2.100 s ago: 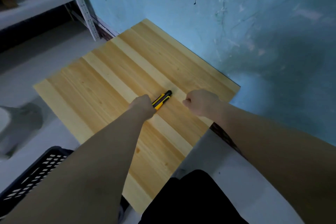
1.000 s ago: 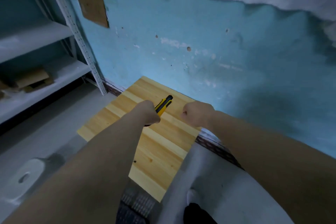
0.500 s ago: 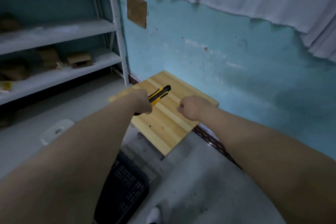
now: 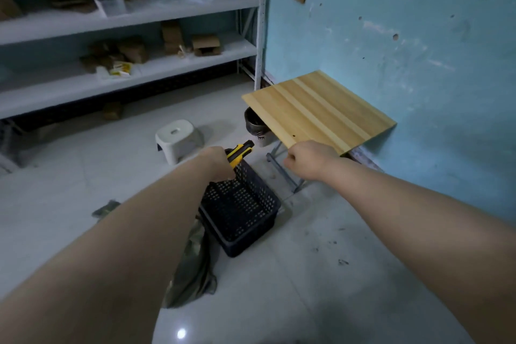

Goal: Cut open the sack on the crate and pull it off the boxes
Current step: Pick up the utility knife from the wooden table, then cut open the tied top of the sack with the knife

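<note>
Here, a person's left hand [image 4: 220, 160] holds a yellow utility knife [image 4: 239, 153] in a closed grip, tip forward, ready for cutting, above an empty black crate [image 4: 240, 211] on the floor. The right hand [image 4: 310, 160] is a closed, empty fist near the wooden desk [image 4: 318, 110]. Crumpled olive material [image 4: 192, 265] beside the crate is possibly the sack; no boxes show.

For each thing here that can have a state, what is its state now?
Left hand: closed around the utility knife.
Utility knife: held above the crate; blade not visible.
Right hand: closed fist, holding nothing visible.
Black crate: on the floor, upright, looks empty.
Green sack: crumpled on the floor, against the crate.
Wooden table: top bare.
</note>
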